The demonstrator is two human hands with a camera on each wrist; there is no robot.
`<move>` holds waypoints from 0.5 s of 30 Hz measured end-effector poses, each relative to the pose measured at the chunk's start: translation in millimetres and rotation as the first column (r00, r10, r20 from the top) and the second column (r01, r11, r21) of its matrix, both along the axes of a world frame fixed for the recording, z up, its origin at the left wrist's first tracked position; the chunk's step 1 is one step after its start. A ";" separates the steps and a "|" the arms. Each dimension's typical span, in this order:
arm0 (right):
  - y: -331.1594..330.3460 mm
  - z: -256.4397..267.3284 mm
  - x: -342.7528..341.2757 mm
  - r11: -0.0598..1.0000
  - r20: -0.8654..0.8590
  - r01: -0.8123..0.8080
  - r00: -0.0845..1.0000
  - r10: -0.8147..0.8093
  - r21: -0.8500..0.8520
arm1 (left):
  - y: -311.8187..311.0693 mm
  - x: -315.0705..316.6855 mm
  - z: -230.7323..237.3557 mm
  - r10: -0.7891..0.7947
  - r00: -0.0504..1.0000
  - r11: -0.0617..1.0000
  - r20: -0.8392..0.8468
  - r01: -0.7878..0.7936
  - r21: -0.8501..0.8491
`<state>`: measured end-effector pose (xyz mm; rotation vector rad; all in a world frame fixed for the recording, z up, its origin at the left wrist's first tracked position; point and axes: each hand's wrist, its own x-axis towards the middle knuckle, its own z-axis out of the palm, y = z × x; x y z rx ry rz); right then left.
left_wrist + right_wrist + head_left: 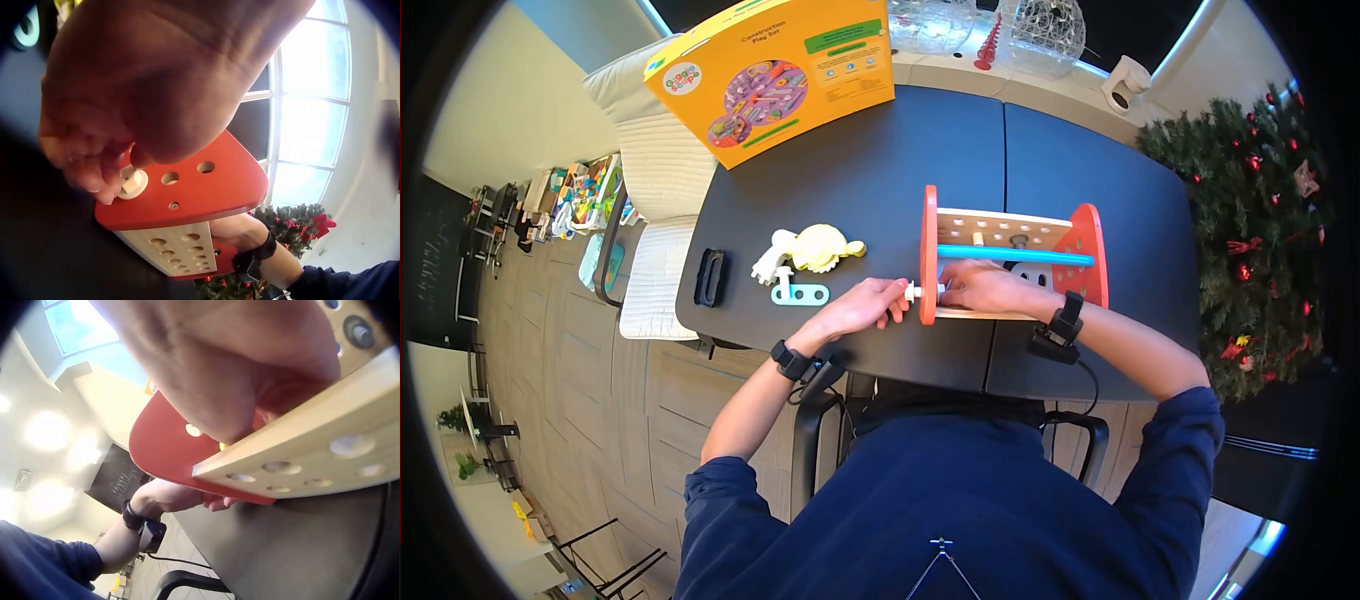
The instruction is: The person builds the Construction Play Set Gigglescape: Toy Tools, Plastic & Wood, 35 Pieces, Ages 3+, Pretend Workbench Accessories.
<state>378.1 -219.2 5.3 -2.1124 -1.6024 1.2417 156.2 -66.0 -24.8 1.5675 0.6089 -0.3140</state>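
Note:
A toy wooden toolbox with red end panels [929, 250], pale perforated sides and a blue handle rod [1012, 255] stands on the table near the person. At its left end panel, the left hand [862, 305] pinches the hexagonal head of a pale bolt [132, 182], which sits in a hole of the panel. Reaching inside the toolbox, the right hand [992, 288] has its fingers bent at the bolt's inner end, just behind the same panel. In the right wrist view those fingertips are mostly hidden; I cannot tell whether a nut is between them.
Left of the toolbox lie a pale green strip with holes [800, 294], white toy pieces [772, 257], a yellow toy piece [820, 248] and a black tray [711, 278]. An orange play-set box [780, 80] stands at the back; a decorated tree [1245, 220] is at right.

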 end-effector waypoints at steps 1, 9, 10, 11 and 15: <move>0.1 -1.9 -2.0 1.000 -0.014 0.006 1.000 -0.006 0.007 | -0.2 -0.6 4.2 0.021 1.000 0.999 -0.007 -0.021 -0.044; 1.1 0.7 -7.8 0.997 -0.070 0.041 0.997 -0.037 0.058 | 8.8 -11.6 3.7 -0.017 1.000 0.999 0.008 0.017 -0.044; 0.4 1.7 -9.0 0.996 -0.080 0.061 0.995 -0.056 0.062 | 8.6 -12.9 3.9 -0.023 0.999 1.000 0.029 0.023 -0.017; 0.0 2.7 -10.0 0.995 -0.090 0.081 0.993 -0.075 0.064 | 8.3 -13.8 5.1 -0.024 0.999 1.000 0.044 0.024 -0.003; -1.1 6.8 -11.0 0.995 -0.076 0.079 0.994 -0.074 0.066 | 6.2 -14.8 15.5 0.046 0.999 0.998 0.025 -0.045 -0.036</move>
